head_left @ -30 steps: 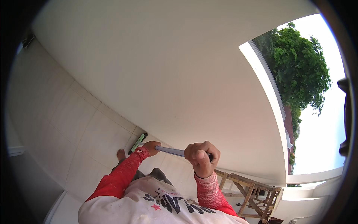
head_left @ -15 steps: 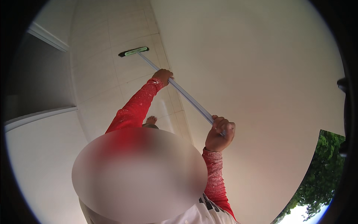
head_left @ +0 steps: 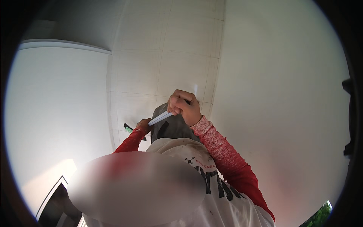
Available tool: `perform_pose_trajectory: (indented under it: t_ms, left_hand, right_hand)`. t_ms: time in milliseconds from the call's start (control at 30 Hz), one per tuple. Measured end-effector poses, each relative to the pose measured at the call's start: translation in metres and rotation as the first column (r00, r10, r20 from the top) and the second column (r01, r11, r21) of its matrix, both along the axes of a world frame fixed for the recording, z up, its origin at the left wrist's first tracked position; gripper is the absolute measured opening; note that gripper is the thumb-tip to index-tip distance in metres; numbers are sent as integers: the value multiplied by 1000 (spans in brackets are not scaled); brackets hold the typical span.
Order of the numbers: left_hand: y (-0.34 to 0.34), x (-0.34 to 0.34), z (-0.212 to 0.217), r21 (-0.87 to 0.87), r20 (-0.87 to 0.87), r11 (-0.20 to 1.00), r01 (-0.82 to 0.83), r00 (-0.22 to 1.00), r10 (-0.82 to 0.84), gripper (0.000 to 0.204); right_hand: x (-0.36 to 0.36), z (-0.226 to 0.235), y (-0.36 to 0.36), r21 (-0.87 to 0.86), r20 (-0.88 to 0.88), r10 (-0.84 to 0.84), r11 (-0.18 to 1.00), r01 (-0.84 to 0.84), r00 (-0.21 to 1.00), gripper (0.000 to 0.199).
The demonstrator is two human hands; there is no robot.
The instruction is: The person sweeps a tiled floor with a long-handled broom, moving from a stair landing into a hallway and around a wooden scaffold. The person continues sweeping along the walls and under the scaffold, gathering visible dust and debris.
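A broom with a pale handle (head_left: 160, 118) slants across in front of my body. My right hand (head_left: 185, 106) is closed around its upper end, at about the middle of the view. Lower on the handle, my left hand (head_left: 144, 125) grips it, with part of the fingers hidden. The green broom head (head_left: 128, 129) with dark bristles is at the floor just left of my left hand, partly covered by that hand and the red sleeve.
Pale floor tiles (head_left: 181, 34) run between a white wall (head_left: 60, 94) on the left and another wall (head_left: 280, 94) on the right. A dark opening (head_left: 79, 22) lies at the far left. Near the lower left stands a dark-framed doorway or window (head_left: 56, 200).
The broom head has come from far ahead to close beside me on the left. Both hands have moved left with the handle, and the view has turned.
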State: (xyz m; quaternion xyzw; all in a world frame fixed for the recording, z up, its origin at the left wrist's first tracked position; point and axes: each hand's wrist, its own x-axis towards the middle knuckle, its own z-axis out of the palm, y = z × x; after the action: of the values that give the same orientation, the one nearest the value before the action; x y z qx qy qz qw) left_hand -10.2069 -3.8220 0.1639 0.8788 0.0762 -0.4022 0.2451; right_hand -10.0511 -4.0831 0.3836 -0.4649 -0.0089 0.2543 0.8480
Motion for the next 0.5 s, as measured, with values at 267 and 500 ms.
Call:
perform_pose_trajectory:
  t_ms: [267,500]
  left_hand:
    - [-162,142,-3,-376,518,893,-249,742,425,21]
    - [-246,230,131,-582,570,809,-83,667,479,12]
  right_hand:
    - [62,128,-85,-220,310,-141,951,216,940,35]
    - [27,234,-46,-472,780,535,843,-256,324,32]
